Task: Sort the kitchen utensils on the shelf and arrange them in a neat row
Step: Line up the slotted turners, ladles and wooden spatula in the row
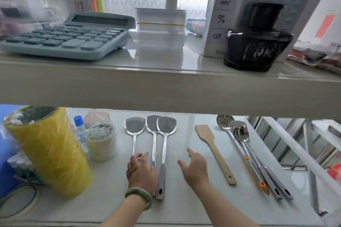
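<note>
Three steel turners lie side by side on the lower shelf (184, 206), blades pointing away: the left turner (134, 127), the middle turner (152, 125) and the right turner (166, 129). My left hand (141, 172) rests over the handles of the left and middle ones, fingers curled down on them. My right hand (195, 168) hovers open just right of the turners, holding nothing. A wooden spatula (214, 149) lies slanted to its right. Further right, a ladle (224, 121), a slotted turner (238, 125) and a spoon (241, 133) are piled together.
A yellow wrapped roll (48, 151), a tape roll (101, 143) and a small blue-capped bottle (79, 125) stand at the left. The upper shelf (166, 86) hangs close overhead with a calculator (70, 35), an ink bottle (258, 42) and boxes. The shelf's right edge (287, 143) drops off.
</note>
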Motion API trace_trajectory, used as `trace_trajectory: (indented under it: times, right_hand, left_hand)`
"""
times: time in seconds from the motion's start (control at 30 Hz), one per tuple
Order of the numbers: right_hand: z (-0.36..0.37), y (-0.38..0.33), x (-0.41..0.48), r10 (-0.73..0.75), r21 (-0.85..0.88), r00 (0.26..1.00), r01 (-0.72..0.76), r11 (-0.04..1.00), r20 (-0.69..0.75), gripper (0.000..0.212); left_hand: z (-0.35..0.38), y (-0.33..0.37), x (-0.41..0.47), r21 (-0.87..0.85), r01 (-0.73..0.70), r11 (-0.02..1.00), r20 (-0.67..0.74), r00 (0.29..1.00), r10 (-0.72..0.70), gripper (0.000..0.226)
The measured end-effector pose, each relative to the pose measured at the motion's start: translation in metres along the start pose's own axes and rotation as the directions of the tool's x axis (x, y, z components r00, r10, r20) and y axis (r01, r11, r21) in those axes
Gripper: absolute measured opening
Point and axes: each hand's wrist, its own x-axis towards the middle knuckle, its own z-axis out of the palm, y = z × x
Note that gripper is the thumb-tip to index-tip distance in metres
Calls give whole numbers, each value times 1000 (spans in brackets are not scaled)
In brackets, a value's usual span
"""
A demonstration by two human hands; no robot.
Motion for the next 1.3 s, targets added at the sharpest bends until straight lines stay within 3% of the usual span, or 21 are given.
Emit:
trace_trajectory:
  times: [0.17, 0.33, 0.53, 0.7, 0.87, 0.97, 1.2, 1.3]
  right_hand:
    - [-66, 60, 10, -71, -120, 963, 40, 992, -262, 44]
    - [-130, 126, 14, 76, -128, 934, -128, 983, -350, 36]
    - [-171, 175, 2, 292, -153, 924, -335, 930, -247, 38]
    - [-185, 188, -1, 275, -169, 955, -291, 942, -113, 18]
    - [-190, 188, 5, 306, -217, 952, -295, 930, 20, 41]
    - [-190, 188, 8, 322, -240, 944, -297, 924, 75, 41]
    - [-196, 189, 11, 331, -147, 940, -317, 937, 83, 26]
    - [-199, 190, 9, 343, -71, 939, -340, 938, 34, 30]
  left_hand:
    - [23, 39, -20, -93, -103, 990, 17, 994, 105, 48]
    - [54, 89, -48, -250, -195, 948, 156, 959, 238, 45]
    - [99, 155, -83, -339, -172, 925, 326, 901, 287, 40]
    - [131, 201, -108, -290, -226, 930, 433, 836, 338, 40]
    - [157, 229, -125, -178, -321, 930, 445, 817, 368, 37]
    - [168, 235, -130, -52, -426, 903, 463, 791, 400, 38]
    - [170, 243, -129, 70, -374, 925, 471, 829, 300, 40]
    - [170, 247, -127, 86, -348, 934, 501, 825, 261, 39]
